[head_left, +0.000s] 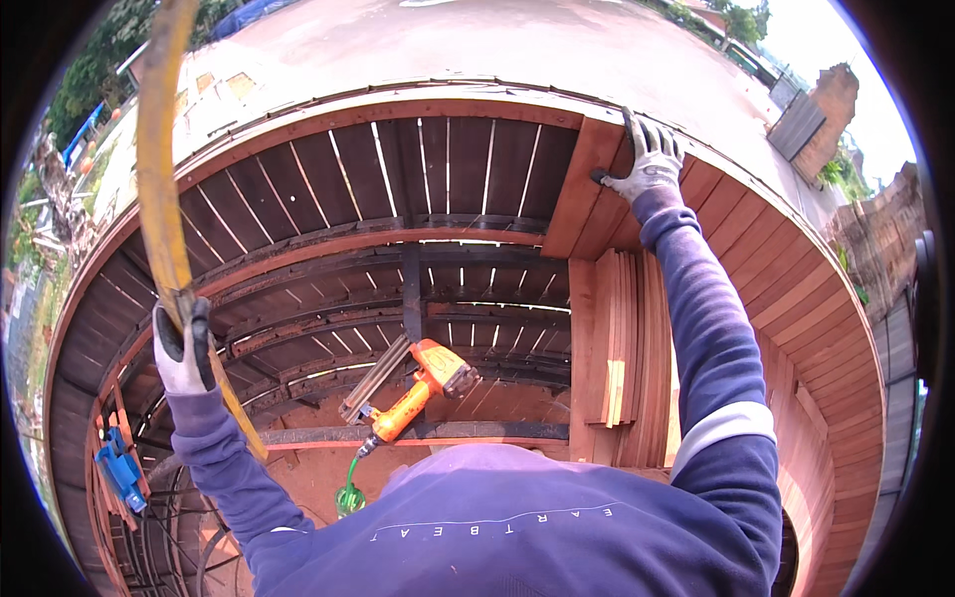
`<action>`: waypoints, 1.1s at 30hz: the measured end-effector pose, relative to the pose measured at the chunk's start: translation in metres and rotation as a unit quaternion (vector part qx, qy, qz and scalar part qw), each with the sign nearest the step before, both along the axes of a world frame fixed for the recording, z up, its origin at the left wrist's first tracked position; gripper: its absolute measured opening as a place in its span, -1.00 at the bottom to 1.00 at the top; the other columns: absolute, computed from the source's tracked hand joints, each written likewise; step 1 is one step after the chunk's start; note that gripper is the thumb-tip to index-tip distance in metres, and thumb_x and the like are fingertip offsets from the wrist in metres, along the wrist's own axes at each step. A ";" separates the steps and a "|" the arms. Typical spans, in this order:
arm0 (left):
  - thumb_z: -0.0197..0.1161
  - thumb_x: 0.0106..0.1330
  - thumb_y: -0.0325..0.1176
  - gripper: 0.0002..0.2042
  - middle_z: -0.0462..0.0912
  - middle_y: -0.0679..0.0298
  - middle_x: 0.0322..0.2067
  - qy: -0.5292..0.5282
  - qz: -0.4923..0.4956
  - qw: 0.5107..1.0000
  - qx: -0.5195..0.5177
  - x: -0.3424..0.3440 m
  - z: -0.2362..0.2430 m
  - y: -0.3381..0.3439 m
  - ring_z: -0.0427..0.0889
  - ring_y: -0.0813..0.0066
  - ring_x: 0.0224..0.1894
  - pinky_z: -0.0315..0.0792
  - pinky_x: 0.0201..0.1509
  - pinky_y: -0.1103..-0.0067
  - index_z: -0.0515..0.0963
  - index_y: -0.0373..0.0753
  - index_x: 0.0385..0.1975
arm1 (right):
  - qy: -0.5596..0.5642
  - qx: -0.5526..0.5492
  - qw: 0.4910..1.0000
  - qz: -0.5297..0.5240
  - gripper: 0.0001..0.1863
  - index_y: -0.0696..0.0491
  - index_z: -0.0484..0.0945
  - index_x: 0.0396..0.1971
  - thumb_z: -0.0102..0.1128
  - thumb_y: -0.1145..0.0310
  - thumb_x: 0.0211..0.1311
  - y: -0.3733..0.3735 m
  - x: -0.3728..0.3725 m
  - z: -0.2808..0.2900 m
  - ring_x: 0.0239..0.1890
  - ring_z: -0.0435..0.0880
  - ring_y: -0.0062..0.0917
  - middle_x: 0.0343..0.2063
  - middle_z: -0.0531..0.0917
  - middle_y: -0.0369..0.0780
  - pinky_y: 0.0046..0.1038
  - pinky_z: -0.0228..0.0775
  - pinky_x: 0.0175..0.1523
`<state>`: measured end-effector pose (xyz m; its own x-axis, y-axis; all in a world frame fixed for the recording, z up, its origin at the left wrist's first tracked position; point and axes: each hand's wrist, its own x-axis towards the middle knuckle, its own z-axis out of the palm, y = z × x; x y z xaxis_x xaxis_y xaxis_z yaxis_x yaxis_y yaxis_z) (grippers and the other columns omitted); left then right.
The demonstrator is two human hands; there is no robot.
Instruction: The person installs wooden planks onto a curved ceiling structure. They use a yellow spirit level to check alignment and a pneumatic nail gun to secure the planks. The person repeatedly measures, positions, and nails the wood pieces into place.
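My left hand (182,350), in a grey and black glove, is closed around a long, scuffed yellow bar (161,119) that runs from the top of the view down past my wrist. My right hand (645,164), similarly gloved, rests with fingers spread on the upper edge of a reddish plank (579,189), part of a curved wooden wall (786,279). An orange nail gun (406,406) with a green hose lies on the dark slatted framework (411,289) below, between my arms.
Loose boards (612,353) stand stacked at centre right. A blue tool (121,473) sits at lower left beside dark cables or bent rods. Beyond the curved rim are pale paved ground (448,40), trees, and rough brown pillar-like objects (824,119) at the right.
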<state>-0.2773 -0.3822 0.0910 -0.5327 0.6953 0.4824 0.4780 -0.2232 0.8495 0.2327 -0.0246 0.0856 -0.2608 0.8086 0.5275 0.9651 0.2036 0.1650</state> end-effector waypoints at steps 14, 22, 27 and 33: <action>0.29 0.27 -0.60 -0.67 0.64 0.16 -0.19 -0.289 -0.408 0.853 0.148 0.285 0.001 0.304 0.70 0.42 -0.11 0.60 0.02 0.61 0.38 -0.34 -0.01 | 0.009 -0.011 0.999 0.035 0.25 -0.26 -0.11 0.48 0.33 -0.42 -0.19 0.009 0.007 -0.001 0.42 0.03 -0.39 0.35 0.21 -0.30 -0.15 -0.35 0.51; 0.37 0.19 -0.59 -0.71 0.63 0.31 -0.29 -0.272 -0.369 0.887 0.059 0.337 -0.077 0.365 0.66 0.60 -0.27 0.57 -0.13 0.68 0.44 -0.27 -0.14 | 0.023 -0.049 0.998 0.037 0.21 -0.28 -0.14 0.48 0.32 -0.37 -0.13 0.011 0.019 -0.004 0.46 -0.03 -0.38 0.39 0.15 -0.33 -0.10 -0.37 0.51; 0.31 0.20 -0.64 -0.75 0.67 0.22 -0.22 -0.306 -0.418 0.855 0.012 0.325 -0.098 0.388 0.70 0.48 -0.21 0.60 -0.06 0.59 0.51 -0.34 -0.13 | 0.045 -0.016 0.997 0.060 0.20 -0.28 -0.09 0.47 0.33 -0.37 -0.15 0.014 0.019 -0.009 0.45 -0.01 -0.38 0.38 0.18 -0.32 -0.08 -0.38 0.51; 0.35 0.16 -0.61 -0.74 0.66 0.29 -0.26 -0.232 -0.372 0.898 -0.040 0.325 -0.097 0.390 0.65 0.57 -0.28 0.58 -0.13 0.61 0.54 -0.33 -0.15 | 0.043 -0.011 0.997 0.070 0.22 -0.26 -0.08 0.47 0.37 -0.34 -0.17 0.013 0.019 -0.009 0.43 0.03 -0.36 0.34 0.22 -0.27 -0.08 -0.38 0.51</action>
<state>0.0472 0.0082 -0.0059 -0.0366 0.9647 0.2607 -0.1885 -0.2628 0.9462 0.2513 -0.0111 0.0767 -0.3255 0.7789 0.5361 0.9377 0.3389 0.0770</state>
